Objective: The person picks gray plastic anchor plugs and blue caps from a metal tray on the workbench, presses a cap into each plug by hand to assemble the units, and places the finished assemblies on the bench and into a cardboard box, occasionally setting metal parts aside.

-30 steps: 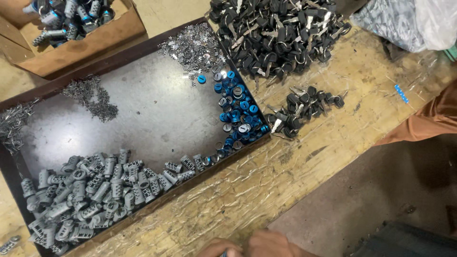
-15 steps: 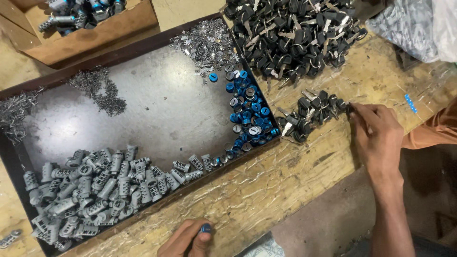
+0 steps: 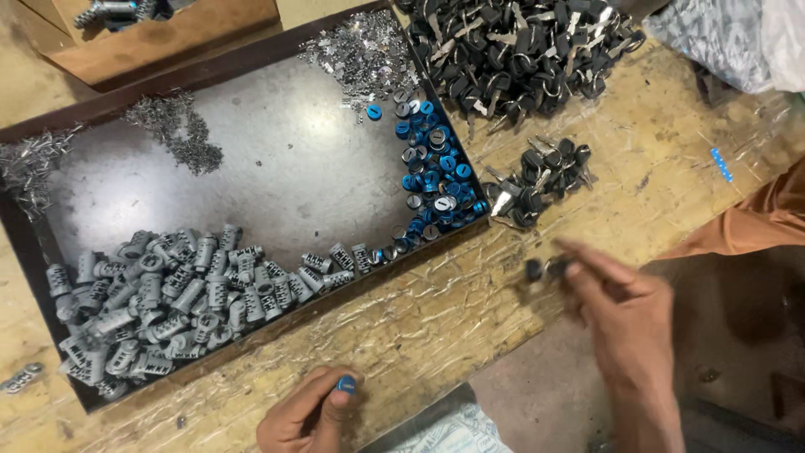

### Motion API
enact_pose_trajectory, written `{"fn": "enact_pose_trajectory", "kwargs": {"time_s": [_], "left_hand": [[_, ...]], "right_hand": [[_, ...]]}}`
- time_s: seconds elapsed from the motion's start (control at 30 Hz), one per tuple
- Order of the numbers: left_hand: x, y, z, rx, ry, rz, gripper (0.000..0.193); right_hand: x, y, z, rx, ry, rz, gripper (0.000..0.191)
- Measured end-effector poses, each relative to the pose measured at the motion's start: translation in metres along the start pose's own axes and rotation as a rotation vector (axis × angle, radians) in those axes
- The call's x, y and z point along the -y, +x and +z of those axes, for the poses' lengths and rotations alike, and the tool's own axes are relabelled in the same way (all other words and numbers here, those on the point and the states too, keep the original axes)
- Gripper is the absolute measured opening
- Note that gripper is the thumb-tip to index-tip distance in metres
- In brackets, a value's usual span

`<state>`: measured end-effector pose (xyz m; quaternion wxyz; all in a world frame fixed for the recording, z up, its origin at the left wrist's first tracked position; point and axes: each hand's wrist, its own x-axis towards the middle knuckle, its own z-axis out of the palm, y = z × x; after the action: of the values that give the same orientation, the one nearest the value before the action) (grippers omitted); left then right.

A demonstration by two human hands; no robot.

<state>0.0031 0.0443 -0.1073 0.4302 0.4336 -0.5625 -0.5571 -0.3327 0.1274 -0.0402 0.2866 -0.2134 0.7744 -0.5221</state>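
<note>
My left hand (image 3: 309,416) is low at the front edge of the wooden bench, fingers closed on a small blue-capped cylinder part (image 3: 346,384). My right hand (image 3: 622,312) hovers over the bench front right, blurred, pinching a black-headed key (image 3: 537,269) between thumb and fingers. Just beyond it lies a small cluster of black keys (image 3: 541,178). A dark metal tray (image 3: 277,180) holds blue caps (image 3: 432,172) along its right wall and grey lock cylinders (image 3: 159,294) at its lower left.
A big heap of black-headed keys (image 3: 511,46) lies at the top right. Small shiny metal bits (image 3: 365,52) are piled in the tray's far corners. A cardboard box (image 3: 168,33) sits top left. Grey plastic bag (image 3: 721,38) lies far right.
My right hand came in, reached the small key cluster, and has pulled back toward me with a key. My left hand rose slightly, the blue part showing more.
</note>
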Motion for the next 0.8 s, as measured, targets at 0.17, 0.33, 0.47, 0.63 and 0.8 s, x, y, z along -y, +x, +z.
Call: {"fn": "enact_pose_trajectory", "kwargs": {"time_s": [0.17, 0.33, 0.47, 0.63, 0.8], "left_hand": [[-0.024, -0.006, 0.005, 0.116, -0.14, -0.211, 0.019], [-0.055, -0.011, -0.004, 0.116, -0.241, -0.063, 0.022], [-0.069, -0.01, -0.014, 0.021, -0.254, -0.057, 0.029], [-0.068, -0.012, -0.025, 0.032, -0.241, -0.113, 0.027], [-0.047, -0.011, -0.032, 0.096, -0.232, -0.188, 0.025]], "right_hand": [[0.003, -0.063, 0.059, 0.491, 0.912, 0.485, 0.021], [-0.006, -0.113, 0.132, 0.282, 0.596, 0.041, 0.018], [-0.007, -0.137, 0.141, 0.329, 0.164, -0.24, 0.014], [0.003, -0.121, 0.127, 0.524, -0.083, 0.199, 0.027], [-0.03, -0.118, 0.157, 0.15, -0.287, -0.965, 0.013]]}}
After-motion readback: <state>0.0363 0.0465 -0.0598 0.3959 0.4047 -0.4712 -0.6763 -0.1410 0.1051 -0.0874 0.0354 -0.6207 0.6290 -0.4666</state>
